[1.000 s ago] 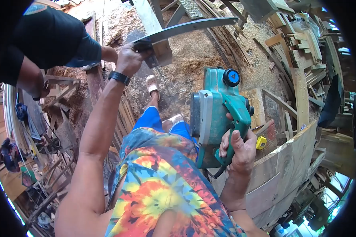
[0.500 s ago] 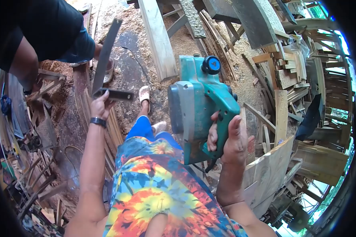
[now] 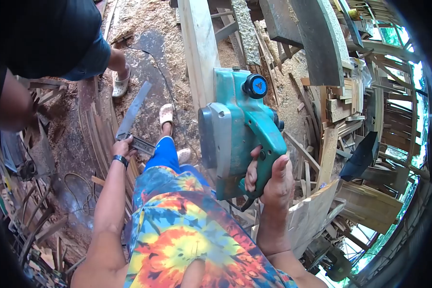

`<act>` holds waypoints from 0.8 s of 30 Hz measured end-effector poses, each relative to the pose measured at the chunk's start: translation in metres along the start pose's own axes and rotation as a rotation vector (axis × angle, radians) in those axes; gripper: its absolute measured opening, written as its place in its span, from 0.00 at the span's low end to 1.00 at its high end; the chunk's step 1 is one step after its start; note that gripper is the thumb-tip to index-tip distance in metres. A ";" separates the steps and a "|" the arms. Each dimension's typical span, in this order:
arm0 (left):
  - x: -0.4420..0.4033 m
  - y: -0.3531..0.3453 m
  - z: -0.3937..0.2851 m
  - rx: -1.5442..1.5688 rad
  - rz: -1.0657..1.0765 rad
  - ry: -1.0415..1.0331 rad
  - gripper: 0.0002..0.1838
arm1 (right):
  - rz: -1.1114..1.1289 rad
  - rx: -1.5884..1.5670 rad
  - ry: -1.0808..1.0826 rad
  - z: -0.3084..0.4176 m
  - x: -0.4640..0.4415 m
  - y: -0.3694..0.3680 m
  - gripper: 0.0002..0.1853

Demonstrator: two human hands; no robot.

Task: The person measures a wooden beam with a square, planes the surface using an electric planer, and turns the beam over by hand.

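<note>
Planer [image 3: 240, 127] and square [image 3: 132, 114] held at once, one to each hand; the step in hand is judged to be one of carrying or readying, since neither tool can be seen at work on wood. The right hand [image 3: 276, 183] has its grip closed round the planer's handle [image 3: 265, 132], fingers through the loop, thumb raised beside it; the left hand [image 3: 123, 146] has its grip closed on the square near the corner where blade [image 3: 138, 102] and stock [image 3: 144, 146] meet.

The planer is raised in front of the person, forward and to the right of the shirt [image 3: 192, 235]; its far end overlaps, in this view, the near end of a pale beam [image 3: 198, 48] — whether the two touch cannot be told. The square is to the left, above the shaving-strewn floor [image 3: 153, 43], its blade pointing away from the person.

Any next move with the planer would seem to call for a firm wrist, the bulky body being borne by one hand; also for a free cord [image 3: 248, 204] and a square kept well apart.

The planer's body is teal, scuffed and dusty; a grey metal strip runs down its left flank, with a dark cover beyond; a round black knob [image 3: 255, 86] with a blue disc — its emblem too small to tell — stands towards the far end.
</note>
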State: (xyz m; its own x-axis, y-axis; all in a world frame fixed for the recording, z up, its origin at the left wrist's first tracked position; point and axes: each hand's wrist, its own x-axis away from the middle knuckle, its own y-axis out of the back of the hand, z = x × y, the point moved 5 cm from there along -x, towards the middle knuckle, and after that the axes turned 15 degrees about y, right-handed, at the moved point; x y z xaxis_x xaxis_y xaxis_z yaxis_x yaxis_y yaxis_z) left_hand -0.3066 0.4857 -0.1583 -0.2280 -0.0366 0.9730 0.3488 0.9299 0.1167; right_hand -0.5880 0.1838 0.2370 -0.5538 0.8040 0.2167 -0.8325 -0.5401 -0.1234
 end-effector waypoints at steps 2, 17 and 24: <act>-0.011 0.000 -0.011 0.025 0.013 -0.001 0.07 | -0.005 -0.007 -0.003 0.002 -0.016 -0.005 0.41; -0.019 -0.006 -0.053 0.052 0.022 0.018 0.06 | 0.128 0.138 0.205 0.049 -0.290 -0.099 0.36; -0.009 -0.003 -0.039 0.073 0.050 -0.038 0.07 | 0.104 0.082 0.129 0.047 -0.314 -0.096 0.31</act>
State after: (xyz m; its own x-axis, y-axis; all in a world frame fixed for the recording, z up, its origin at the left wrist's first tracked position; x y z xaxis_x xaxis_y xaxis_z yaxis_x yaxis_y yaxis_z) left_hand -0.2701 0.4695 -0.1601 -0.2471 0.0236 0.9687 0.2936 0.9545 0.0516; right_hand -0.3327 -0.0286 0.2263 -0.6392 0.7649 0.0798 -0.7691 -0.6365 -0.0586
